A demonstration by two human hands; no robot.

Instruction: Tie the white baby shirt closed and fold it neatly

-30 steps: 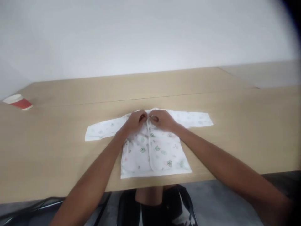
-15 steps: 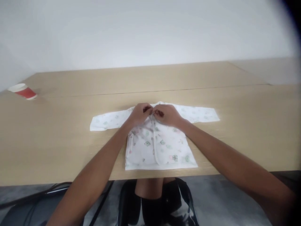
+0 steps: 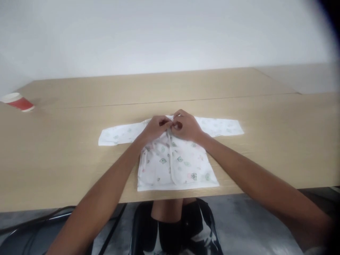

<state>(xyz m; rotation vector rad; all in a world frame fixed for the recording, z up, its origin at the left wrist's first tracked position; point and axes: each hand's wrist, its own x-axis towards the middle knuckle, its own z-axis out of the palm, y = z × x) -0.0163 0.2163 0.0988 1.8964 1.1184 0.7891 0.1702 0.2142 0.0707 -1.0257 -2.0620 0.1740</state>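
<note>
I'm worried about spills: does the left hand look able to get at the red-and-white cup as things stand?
Probably, at a stretch: nothing upright stands between the left hand and the cup, though that hand's fingers are on the shirt.

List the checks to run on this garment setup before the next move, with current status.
1. Left grip pinching the printed white long-sleeved top near the neckline: ok.
2. Right grip pinching there too, fingertips close to the left's: ok.
3. Fabric between the fingertips fastened: cannot tell, fingers hide it.
4. Sleeves spread out to both sides: ok.
5. Bottom hem on the wood-look tabletop, short of its near edge: ok.
6. Red-and-white cup apart from the garment: ok.
</note>
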